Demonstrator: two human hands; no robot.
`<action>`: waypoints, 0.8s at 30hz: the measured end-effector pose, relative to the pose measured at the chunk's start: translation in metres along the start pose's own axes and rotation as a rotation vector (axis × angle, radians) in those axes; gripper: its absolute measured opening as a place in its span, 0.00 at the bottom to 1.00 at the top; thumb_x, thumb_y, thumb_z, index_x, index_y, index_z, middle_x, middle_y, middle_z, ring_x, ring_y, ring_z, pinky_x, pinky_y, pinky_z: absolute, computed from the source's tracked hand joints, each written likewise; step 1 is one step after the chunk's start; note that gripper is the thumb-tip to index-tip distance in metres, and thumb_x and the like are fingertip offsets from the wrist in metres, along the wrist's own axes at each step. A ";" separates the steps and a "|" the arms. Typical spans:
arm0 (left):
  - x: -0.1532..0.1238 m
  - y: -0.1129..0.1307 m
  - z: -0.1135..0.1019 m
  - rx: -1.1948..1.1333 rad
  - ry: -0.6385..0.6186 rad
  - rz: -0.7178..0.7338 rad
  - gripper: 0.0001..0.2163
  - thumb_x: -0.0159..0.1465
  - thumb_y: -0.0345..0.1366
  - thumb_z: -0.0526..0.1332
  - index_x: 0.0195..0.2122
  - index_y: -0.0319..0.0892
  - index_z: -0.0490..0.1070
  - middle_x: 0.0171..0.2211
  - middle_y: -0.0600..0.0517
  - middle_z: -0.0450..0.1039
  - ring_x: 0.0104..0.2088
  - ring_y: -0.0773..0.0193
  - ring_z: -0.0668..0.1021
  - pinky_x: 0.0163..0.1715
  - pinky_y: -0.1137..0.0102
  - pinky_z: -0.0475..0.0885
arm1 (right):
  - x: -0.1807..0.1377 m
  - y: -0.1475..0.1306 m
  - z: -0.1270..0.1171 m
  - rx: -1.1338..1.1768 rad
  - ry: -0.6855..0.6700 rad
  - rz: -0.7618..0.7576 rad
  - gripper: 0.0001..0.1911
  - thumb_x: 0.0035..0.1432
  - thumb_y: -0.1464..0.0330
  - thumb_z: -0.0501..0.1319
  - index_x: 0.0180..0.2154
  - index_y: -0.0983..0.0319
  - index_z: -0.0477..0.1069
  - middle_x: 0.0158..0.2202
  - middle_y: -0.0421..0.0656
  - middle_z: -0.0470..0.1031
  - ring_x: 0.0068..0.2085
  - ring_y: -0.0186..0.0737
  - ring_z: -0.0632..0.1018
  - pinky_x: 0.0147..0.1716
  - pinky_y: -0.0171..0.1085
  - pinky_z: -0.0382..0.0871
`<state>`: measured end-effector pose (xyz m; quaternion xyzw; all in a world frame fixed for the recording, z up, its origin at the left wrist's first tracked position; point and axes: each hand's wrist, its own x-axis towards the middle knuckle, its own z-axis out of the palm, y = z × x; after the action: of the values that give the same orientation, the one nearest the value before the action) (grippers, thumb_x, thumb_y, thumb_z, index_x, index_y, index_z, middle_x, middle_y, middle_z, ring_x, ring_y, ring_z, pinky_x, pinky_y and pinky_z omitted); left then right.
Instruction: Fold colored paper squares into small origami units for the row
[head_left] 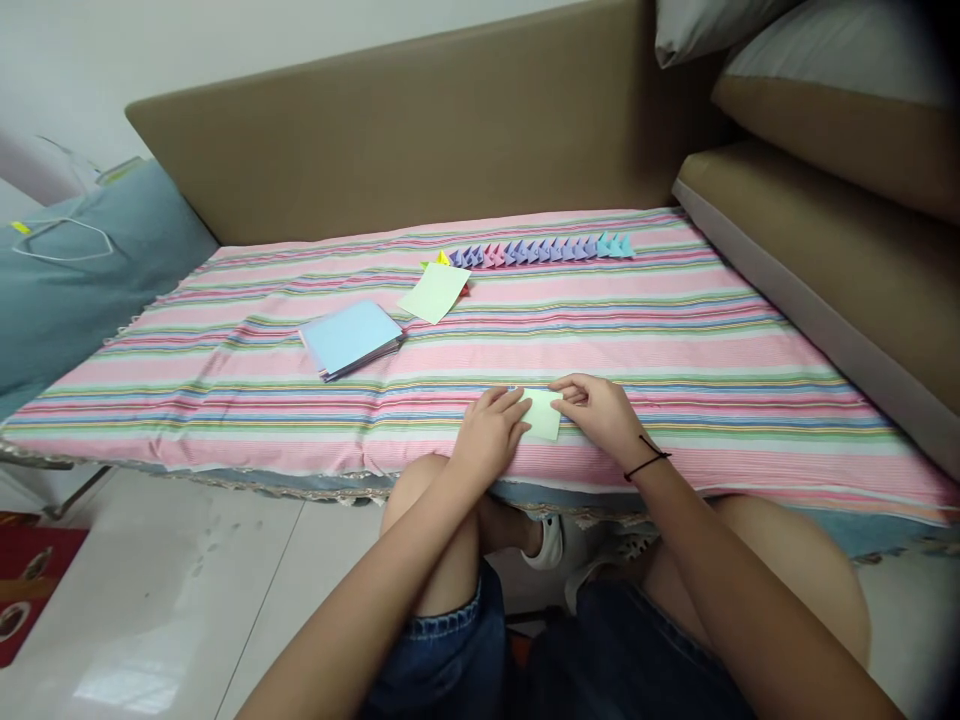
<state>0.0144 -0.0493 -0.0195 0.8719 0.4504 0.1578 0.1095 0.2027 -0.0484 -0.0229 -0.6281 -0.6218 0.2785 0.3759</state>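
A small pale green piece of paper (543, 416) lies on the striped cloth near the front edge of the seat, between my two hands. My left hand (487, 432) is closed on its left side, with the fingers bent over the edge. At the upper right corner of the paper, my right hand (600, 412) pinches between thumb and fingers. The hidden undersides of the fingers do not show. Farther back lies a larger pale green sheet (436, 292), and left of it a stack of paper with a light blue sheet (352, 338) on top.
A row of folded paper pieces (536, 251) in purple, pink and turquoise runs along the back of the striped cloth (600, 345). Brown cushions (825, 260) are stacked on the right. A blue cushion (82, 280) with a white hanger (64, 237) is on the left.
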 end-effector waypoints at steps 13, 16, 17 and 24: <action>0.005 -0.010 0.002 -0.128 -0.012 -0.011 0.15 0.62 0.36 0.60 0.51 0.49 0.72 0.60 0.48 0.64 0.60 0.50 0.63 0.57 0.50 0.60 | -0.033 0.000 0.027 -0.305 0.054 -0.493 0.15 0.60 0.73 0.53 0.47 0.64 0.72 0.46 0.51 0.75 0.49 0.49 0.73 0.50 0.50 0.67; 0.009 -0.017 0.000 -0.199 0.011 -0.021 0.22 0.59 0.36 0.64 0.55 0.45 0.67 0.57 0.45 0.68 0.58 0.51 0.67 0.55 0.53 0.63 | -0.037 0.006 0.034 -0.342 0.074 -0.495 0.17 0.63 0.71 0.52 0.51 0.65 0.71 0.50 0.53 0.73 0.52 0.51 0.71 0.52 0.52 0.66; 0.010 -0.019 -0.002 -0.213 0.016 -0.015 0.23 0.59 0.36 0.64 0.56 0.43 0.66 0.56 0.44 0.69 0.56 0.53 0.68 0.55 0.55 0.65 | -0.038 0.008 0.035 -0.350 0.075 -0.497 0.17 0.63 0.71 0.52 0.51 0.64 0.71 0.51 0.53 0.73 0.52 0.51 0.70 0.53 0.52 0.66; 0.016 -0.034 -0.012 -0.231 -0.007 0.128 0.13 0.65 0.32 0.55 0.49 0.42 0.73 0.55 0.44 0.70 0.56 0.58 0.71 0.57 0.59 0.63 | -0.046 0.009 0.040 -0.513 0.122 -0.507 0.18 0.63 0.75 0.51 0.53 0.65 0.71 0.54 0.53 0.70 0.55 0.49 0.68 0.55 0.48 0.65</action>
<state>-0.0073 -0.0162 -0.0173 0.8810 0.3722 0.2124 0.2006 0.1715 -0.0887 -0.0582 -0.5433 -0.7838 -0.0265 0.2997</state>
